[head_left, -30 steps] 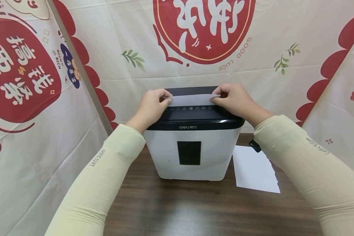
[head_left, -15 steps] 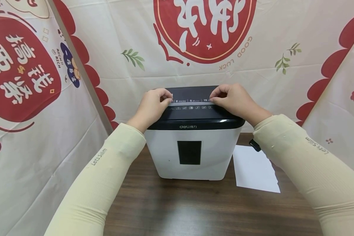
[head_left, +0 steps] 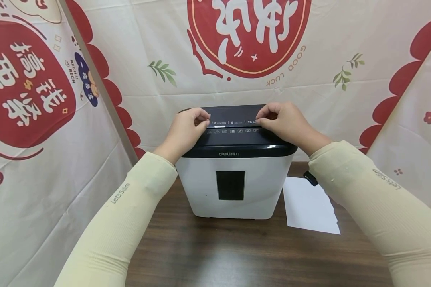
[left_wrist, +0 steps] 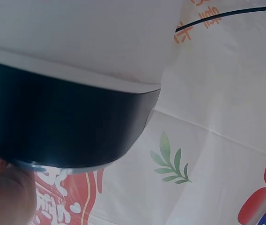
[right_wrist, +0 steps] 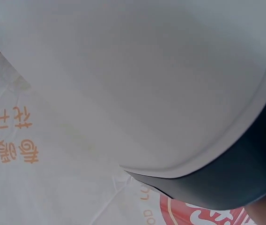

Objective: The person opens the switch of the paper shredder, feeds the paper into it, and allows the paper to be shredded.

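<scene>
A white paper shredder (head_left: 197, 187) with a black lid (head_left: 237, 139) stands upright on the table. A short white sliver of paper (head_left: 220, 126) shows at the slot across its top. At the slot's left end is my left hand (head_left: 184, 129), fingers curled, thumb close to the index fingertip. My right hand (head_left: 289, 123) lies over the right end in a similar curl. No paper is visible between the fingers of either. The left wrist view shows the lid (left_wrist: 62, 117) with part of the hand (left_wrist: 9, 194) beyond; in the right wrist view the white body (right_wrist: 137, 84) fills most of the frame.
A sheet of white paper (head_left: 309, 203) with a ragged right edge lies on the brown wooden table (head_left: 215, 255), right of the shredder. Printed cloth (head_left: 136, 48) hangs behind and on both sides. A dark cord (left_wrist: 231, 15) crosses the left wrist view.
The white sheet between my hands has sunk into the shredder's slot, from a wide strip to a thin line to a short sliver. Both hands have stayed in nearly the same place.
</scene>
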`<act>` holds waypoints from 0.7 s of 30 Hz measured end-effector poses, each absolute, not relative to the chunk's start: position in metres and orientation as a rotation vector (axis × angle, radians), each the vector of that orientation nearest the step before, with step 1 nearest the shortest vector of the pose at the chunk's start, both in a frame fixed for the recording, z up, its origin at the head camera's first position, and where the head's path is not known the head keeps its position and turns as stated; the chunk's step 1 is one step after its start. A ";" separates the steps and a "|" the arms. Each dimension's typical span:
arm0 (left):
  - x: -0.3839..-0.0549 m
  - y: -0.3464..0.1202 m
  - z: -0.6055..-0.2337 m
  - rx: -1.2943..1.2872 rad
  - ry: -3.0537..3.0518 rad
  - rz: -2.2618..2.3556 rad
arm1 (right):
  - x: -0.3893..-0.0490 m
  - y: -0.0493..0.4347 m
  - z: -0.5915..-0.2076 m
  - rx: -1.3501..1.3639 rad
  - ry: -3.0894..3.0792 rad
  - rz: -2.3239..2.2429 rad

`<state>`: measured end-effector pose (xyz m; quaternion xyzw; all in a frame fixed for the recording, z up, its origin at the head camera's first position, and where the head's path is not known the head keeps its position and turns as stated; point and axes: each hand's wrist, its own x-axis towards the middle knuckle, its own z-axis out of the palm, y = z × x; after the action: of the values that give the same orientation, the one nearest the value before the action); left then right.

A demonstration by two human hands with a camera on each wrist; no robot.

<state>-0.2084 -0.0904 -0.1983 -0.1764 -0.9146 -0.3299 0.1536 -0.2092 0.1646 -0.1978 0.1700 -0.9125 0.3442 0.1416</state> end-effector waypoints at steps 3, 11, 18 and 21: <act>-0.207 -0.090 -0.199 -0.504 -2.609 -0.940 | -0.207 0.166 -0.198 0.485 -2.618 1.001; -0.200 -0.093 -0.202 -0.520 -2.556 -0.862 | -0.200 0.171 -0.199 0.486 -2.579 1.013; -0.192 -0.097 -0.206 -0.536 -2.537 -0.820 | -0.193 0.180 -0.203 0.447 -2.535 1.021; -0.190 -0.098 -0.208 -0.536 -2.530 -0.824 | -0.190 0.184 -0.205 0.434 -2.522 1.032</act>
<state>-0.1898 -0.0979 -0.2084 -0.1929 -0.9109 -0.2967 0.2121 -0.1901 0.1839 -0.2050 0.1544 -0.8972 0.3674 0.1901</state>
